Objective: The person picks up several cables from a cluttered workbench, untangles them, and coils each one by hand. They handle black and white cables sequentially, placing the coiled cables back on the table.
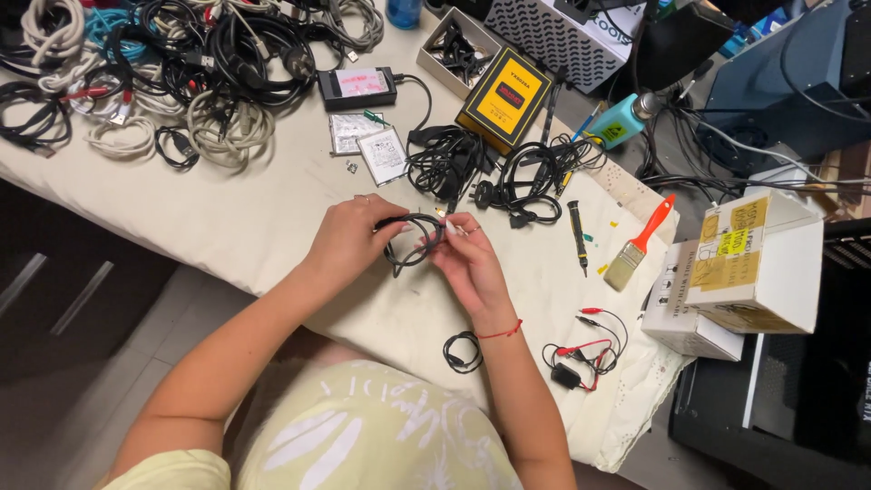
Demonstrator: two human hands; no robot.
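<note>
Both my hands hold a thin black cable (pixel 413 257) wound into a small loop above the cream cloth-covered table (pixel 263 222). My left hand (pixel 349 238) grips the loop's left side. My right hand (pixel 467 263) pinches its right side near the top, fingers closed on the cable; a red string sits on that wrist. A small coiled black cable (pixel 461 351) lies on the cloth just below my right wrist.
A heap of grey, white and black cables (pixel 172 73) fills the far left. Black cords (pixel 494 168), a yellow-and-black box (pixel 504 96), a black power adapter (pixel 357 87), an orange-handled brush (pixel 638 245), red-and-black clip leads (pixel 585 349) and cardboard boxes (pixel 744 268) lie around.
</note>
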